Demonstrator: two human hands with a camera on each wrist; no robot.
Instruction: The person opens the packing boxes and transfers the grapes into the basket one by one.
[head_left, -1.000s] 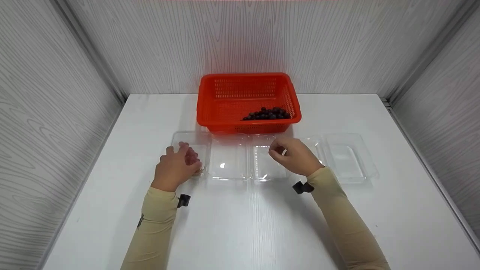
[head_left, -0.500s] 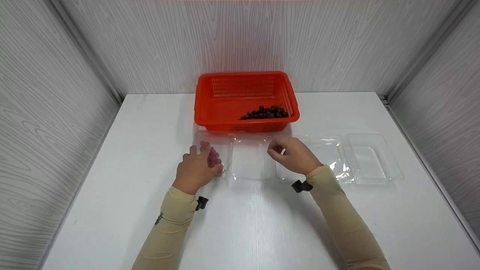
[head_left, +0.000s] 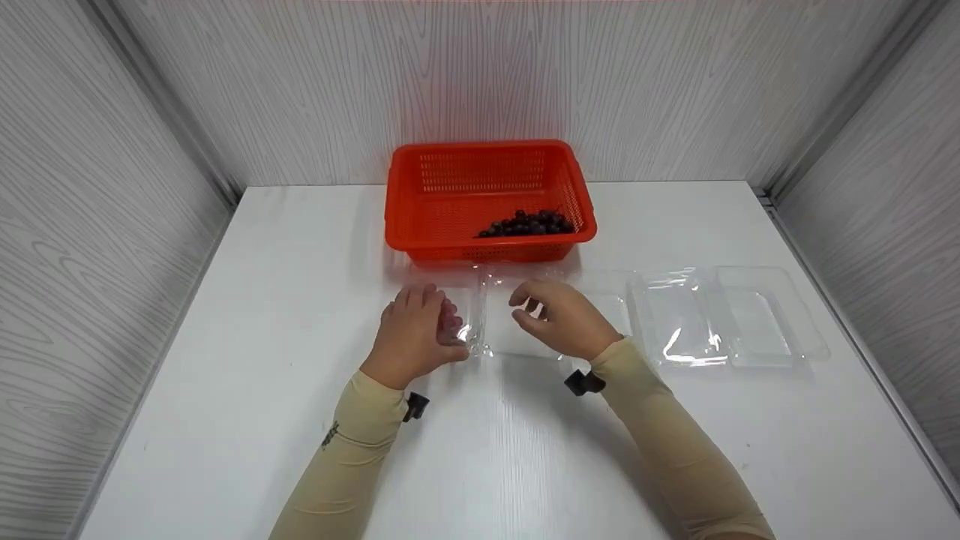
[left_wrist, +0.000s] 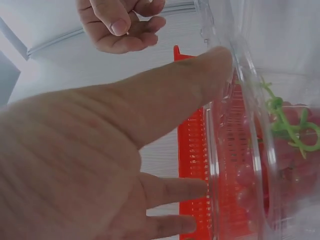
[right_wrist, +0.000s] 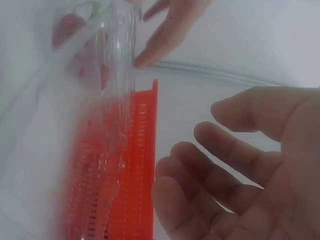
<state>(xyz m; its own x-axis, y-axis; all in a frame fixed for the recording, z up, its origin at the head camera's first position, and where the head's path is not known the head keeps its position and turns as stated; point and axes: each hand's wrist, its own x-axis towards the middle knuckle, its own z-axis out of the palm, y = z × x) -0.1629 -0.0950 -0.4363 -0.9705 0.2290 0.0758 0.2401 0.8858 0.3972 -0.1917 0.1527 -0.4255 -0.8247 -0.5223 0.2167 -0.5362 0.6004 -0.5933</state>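
Note:
My left hand [head_left: 409, 334] lies at the left side of a clear plastic container [head_left: 471, 300] at the row's left end. In the left wrist view its thumb [left_wrist: 175, 82] reaches straight to the container's rim, and straight fingers [left_wrist: 172, 192] lie along the wall. Inside sits a bunch of red grapes [left_wrist: 295, 170] with a green stem [left_wrist: 285, 120], partly hidden by the hand in the head view. My right hand [head_left: 566, 319] hovers over the neighbouring clear plastic, fingers loosely bent, thumb apart from them and nothing between them.
Several clear containers or lids [head_left: 679, 319] run in a row to the right. Behind them stands a red basket [head_left: 480, 244] with a bunch of dark grapes [head_left: 529, 225] at its front right. Wood-grain walls [head_left: 480, 75] enclose the white table [head_left: 480, 465].
My left hand has moved right along with the grape container, and the row of clear plastic has slid right. My right hand has shifted slightly left, and its thumb and fingertips have parted.

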